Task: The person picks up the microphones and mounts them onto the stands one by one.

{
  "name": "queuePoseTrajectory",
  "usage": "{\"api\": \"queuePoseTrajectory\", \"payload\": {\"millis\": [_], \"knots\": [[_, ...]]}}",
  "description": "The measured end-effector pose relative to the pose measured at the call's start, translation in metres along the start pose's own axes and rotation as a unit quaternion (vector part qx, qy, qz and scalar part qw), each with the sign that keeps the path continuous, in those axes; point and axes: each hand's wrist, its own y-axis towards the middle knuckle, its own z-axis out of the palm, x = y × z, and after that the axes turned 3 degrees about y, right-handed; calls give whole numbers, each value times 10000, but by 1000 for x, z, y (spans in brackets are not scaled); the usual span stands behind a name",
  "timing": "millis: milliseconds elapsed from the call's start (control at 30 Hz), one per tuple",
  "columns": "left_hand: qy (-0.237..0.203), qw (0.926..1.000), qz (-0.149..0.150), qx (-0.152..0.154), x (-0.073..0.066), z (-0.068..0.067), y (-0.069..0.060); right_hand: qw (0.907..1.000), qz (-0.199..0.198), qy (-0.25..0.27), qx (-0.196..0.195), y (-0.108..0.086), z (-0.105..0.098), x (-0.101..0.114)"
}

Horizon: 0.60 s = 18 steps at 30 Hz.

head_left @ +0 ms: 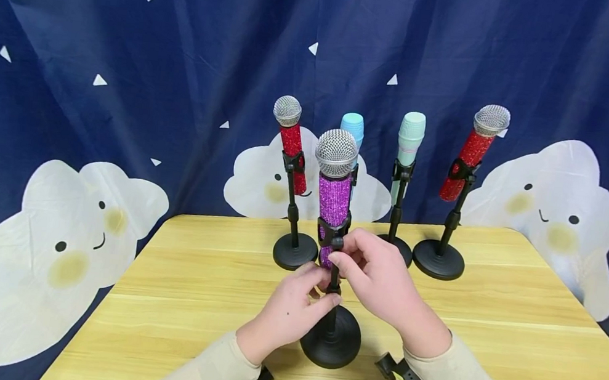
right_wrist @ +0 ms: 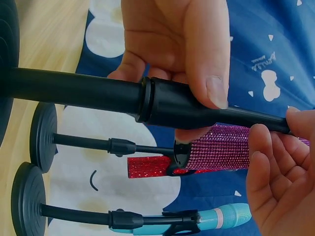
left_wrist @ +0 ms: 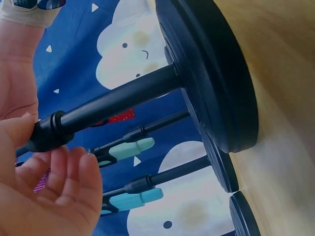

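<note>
A microphone (head_left: 333,199) with a silver mesh head and a purple glittering handle stands tilted in the clip of a black desk microphone stand (head_left: 330,344), at the middle of the table. My left hand (head_left: 292,306) grips the stand's collar, its thumb across the near side in the right wrist view. Higher up, just under the clip, my right hand (head_left: 381,275) pinches the thin upper pole (right_wrist: 251,118) between thumb and fingers. Close beside that pole hangs the lower end of the purple handle (right_wrist: 211,150). The round base rests on the tabletop.
Behind stand a red microphone (head_left: 291,142) at left, a blue one (head_left: 353,122) partly hidden, a mint-green one (head_left: 411,136), and another red one (head_left: 472,155) at right, each on a black stand. A blue cloud-print curtain (head_left: 215,32) hangs behind the wooden table (head_left: 187,301).
</note>
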Motion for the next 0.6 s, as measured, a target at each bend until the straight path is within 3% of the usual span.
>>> {"api": "queuePoseTrajectory", "payload": {"millis": [133, 400, 600], "knots": [[-64, 9998, 137, 138, 0, 0, 0, 9999, 25, 108, 42, -1, 0, -1], [-197, 9982, -476, 298, -2, -1, 1, 10000, 55, -6, -4, -1, 1, -1], [-135, 9981, -302, 526, -3, -4, 1, 10000, 3, -21, 44, 0, -1, 1]]}}
